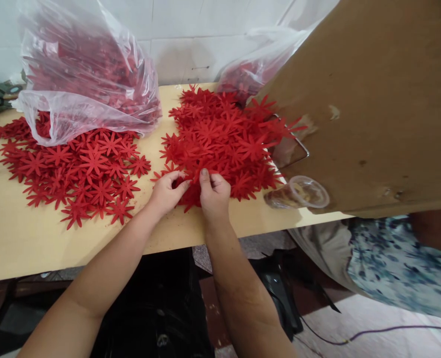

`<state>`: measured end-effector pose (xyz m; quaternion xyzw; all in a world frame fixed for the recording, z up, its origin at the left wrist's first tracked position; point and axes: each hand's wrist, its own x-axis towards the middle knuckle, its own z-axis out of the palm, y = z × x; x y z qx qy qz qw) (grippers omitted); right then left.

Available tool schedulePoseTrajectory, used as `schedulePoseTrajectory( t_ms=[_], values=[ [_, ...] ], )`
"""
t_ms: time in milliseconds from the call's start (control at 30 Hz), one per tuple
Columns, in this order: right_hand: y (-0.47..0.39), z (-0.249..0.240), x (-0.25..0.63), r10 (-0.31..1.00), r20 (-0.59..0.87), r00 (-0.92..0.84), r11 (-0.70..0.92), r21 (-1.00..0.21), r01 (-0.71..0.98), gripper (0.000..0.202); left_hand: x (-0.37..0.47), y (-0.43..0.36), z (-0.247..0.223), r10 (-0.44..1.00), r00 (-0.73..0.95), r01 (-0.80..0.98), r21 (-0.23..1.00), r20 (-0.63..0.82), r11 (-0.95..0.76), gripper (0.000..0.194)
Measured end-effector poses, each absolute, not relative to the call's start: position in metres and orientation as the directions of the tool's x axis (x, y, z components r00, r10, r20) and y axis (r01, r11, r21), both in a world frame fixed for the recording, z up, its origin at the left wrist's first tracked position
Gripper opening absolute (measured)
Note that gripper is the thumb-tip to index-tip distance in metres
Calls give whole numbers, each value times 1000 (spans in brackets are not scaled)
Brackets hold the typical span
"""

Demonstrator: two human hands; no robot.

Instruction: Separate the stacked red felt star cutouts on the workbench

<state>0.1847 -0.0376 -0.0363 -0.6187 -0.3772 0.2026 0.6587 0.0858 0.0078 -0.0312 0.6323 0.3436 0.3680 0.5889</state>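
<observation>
At the front edge of a heap of red flower-shaped cutouts (213, 134), my two hands are close together. Thumb and fingers of my left hand (170, 190) pinch at a red flower cutout (192, 181), whose outline merges with the heap behind. My right hand (215, 191) grips the same spot from the other side, thumb on top and fingers curled. A second heap of red flower cutouts (93, 169) lies to the left, apart from both hands.
A clear plastic bag (93, 84) of red cutouts stands behind the left heap; another bag (257, 64) is at the back. A large cardboard sheet (384, 109) leans at right beside a clear plastic cup (298, 193). Another person's patterned clothing (399, 268) shows beyond the table (56, 248).
</observation>
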Motion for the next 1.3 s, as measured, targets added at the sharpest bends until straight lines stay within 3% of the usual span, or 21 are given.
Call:
schedulePoseTrajectory(
  t_ms=[200, 400, 667, 800, 933, 1033, 1133, 1200, 1300],
  values=[
    [-37, -37, 186, 801, 247, 545, 207, -969, 136, 27, 86, 8, -30, 865, 499, -3, 998, 49, -55, 7],
    [-37, -37, 187, 728, 256, 636, 159, -965, 206, 38, 86, 7, -31, 860, 508, 106, 986, 58, -129, 13],
    [-28, -47, 200, 542, 182, 820, 248, -967, 50, 29, 86, 10, -35, 907, 421, 57, 997, 23, -52, 13],
    [-26, -50, 201, 561, 208, 801, 227, -970, 93, 30, 88, 12, -38, 923, 385, -19, 1000, 5, 3, 13],
    [-29, -47, 195, 725, 310, 615, 197, -949, 246, 44, 87, 15, -37, 932, 357, -92, 991, -62, 101, 21],
    [-34, -40, 191, 776, 421, 469, 143, -843, 519, 56, 86, 18, -34, 936, 328, -163, 968, -129, 191, 27],
    [-42, -31, 186, 773, 551, 315, 115, -609, 784, 63, 84, 19, -32, 922, 336, -297, 908, -192, 297, 25],
    [-47, -27, 181, 801, 572, 175, 156, -481, 863, 63, 83, 20, -32, 904, 372, -395, 845, -212, 361, 24],
    [-50, -28, 174, 834, 550, 41, 210, -386, 898, 50, 81, 20, -34, 885, 398, -476, 770, -242, 425, 22]
  ],
)
